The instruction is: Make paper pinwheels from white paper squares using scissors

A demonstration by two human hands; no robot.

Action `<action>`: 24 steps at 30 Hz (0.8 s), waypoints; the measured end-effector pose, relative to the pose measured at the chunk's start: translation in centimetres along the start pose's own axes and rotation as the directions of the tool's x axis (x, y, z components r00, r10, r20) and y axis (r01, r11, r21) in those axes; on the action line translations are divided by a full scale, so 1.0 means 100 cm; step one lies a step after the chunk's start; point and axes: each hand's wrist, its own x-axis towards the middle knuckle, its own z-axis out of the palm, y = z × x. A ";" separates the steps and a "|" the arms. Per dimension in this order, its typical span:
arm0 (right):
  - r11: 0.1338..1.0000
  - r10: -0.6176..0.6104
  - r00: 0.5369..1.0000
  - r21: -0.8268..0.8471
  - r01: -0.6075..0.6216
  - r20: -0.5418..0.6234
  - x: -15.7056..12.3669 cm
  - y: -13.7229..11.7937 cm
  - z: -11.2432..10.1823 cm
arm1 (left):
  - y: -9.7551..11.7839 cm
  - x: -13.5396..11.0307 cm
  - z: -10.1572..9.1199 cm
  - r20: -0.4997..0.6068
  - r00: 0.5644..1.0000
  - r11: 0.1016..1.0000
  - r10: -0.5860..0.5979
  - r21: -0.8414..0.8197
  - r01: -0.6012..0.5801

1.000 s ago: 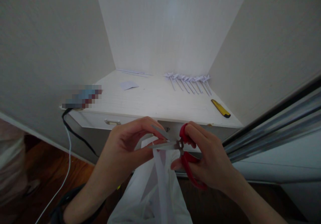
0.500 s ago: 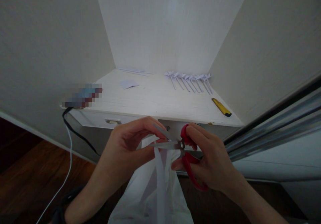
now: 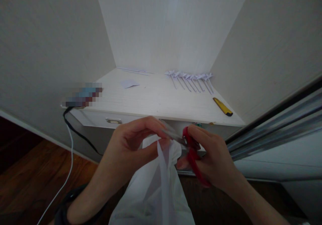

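My left hand (image 3: pixel 141 139) is closed in a pinch, thumb against fingers. Whatever lies between its fingertips is too small and hidden to make out. Red-handled scissors (image 3: pixel 195 156) are in my right hand (image 3: pixel 210 152), fingers through the handles. Their blades are blurred, look nearly together, and point left at my left fingertips. Directly below both hands hangs a white bag (image 3: pixel 136 198) with its mouth spread. A pale strip-like edge (image 3: pixel 164 184) runs down through the middle of it from near my left thumb.
On the white desk (image 3: pixel 151 100) lie a paper piece (image 3: pixel 129 83), thin paper sticks (image 3: pixel 133 71), several paper pinwheels (image 3: pixel 190 79) and a yellow utility knife (image 3: pixel 222 106). A blurred-out object (image 3: pixel 84 95) sits at the left, with a black cable (image 3: pixel 80 134) hanging down. A drawer stands partly open behind my hands.
The scissor blades have gone from spread apart to nearly closed and have tilted, tips higher. The pale strip has shifted slightly right and bends more. My left hand has barely moved.
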 end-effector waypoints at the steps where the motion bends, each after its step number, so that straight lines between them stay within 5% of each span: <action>1: 0.997 0.040 0.999 0.059 -0.040 0.001 0.000 0.001 0.000 | 0.000 0.000 0.000 -0.006 1.000 1.000 0.008 0.007 -0.008; 6: 0.896 0.195 0.981 0.402 -0.189 0.026 -0.001 0.002 -0.007 | 0.002 0.002 0.000 -0.021 0.999 0.994 0.024 0.103 -0.021; 10: 0.712 0.220 0.965 0.653 -0.259 0.144 -0.003 0.004 -0.011 | -0.001 0.006 -0.003 -0.079 0.997 0.983 0.019 0.182 -0.005; 14: 0.542 0.238 0.935 0.763 -0.352 0.262 -0.004 0.006 -0.010 | -0.008 0.009 -0.006 -0.145 0.987 0.994 -0.062 0.079 0.074; 20: 0.586 0.346 0.928 0.740 -0.331 0.141 -0.003 0.006 -0.006 | -0.013 0.007 -0.008 -0.190 0.962 0.974 -0.195 -0.154 0.167; 24: 0.657 0.359 0.932 0.696 -0.288 0.048 -0.001 0.007 -0.007 | -0.016 0.007 -0.011 -0.160 0.963 0.973 -0.215 -0.122 0.197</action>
